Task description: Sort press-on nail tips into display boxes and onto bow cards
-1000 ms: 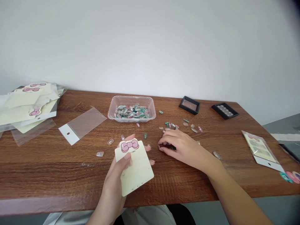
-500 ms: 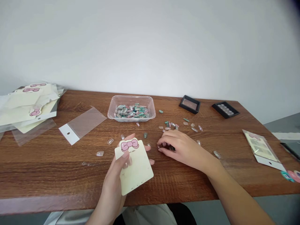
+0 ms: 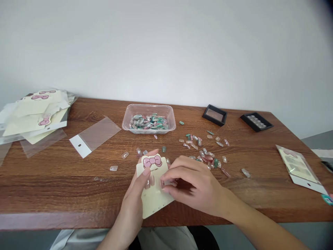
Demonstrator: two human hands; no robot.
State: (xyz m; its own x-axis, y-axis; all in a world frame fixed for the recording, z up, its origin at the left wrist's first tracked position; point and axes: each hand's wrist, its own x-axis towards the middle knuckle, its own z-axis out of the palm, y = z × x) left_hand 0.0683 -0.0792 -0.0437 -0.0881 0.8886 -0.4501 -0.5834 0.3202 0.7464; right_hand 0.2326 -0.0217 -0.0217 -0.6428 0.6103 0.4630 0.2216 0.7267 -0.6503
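Note:
My left hand (image 3: pixel 131 198) grips a cream card (image 3: pixel 156 199) with a pink bow printed at its top. Pale false nails (image 3: pixel 149 182) lie on the card's face. My right hand (image 3: pixel 189 184) is over the card's right side, its fingertips pinching a pale false nail (image 3: pixel 168 183) against the card. Many loose false nails (image 3: pixel 208 158) in pink, green and clear lie on the wooden table (image 3: pixel 52 187) just beyond my right hand. A clear plastic tub (image 3: pixel 148 106) holds several more. My hand hides part of the card.
At the left lie a stack of bow cards (image 3: pixel 33 116) and a clear cellophane bag (image 3: pixel 95 137). Two black display boxes (image 3: pixel 214 115) (image 3: pixel 256 122) stand at the back right. A bagged card (image 3: pixel 298 166) lies near the right edge.
My right hand has moved left from the loose nails onto the card. The left hand has brought the card slightly up and right. Nails once under the right hand now show.

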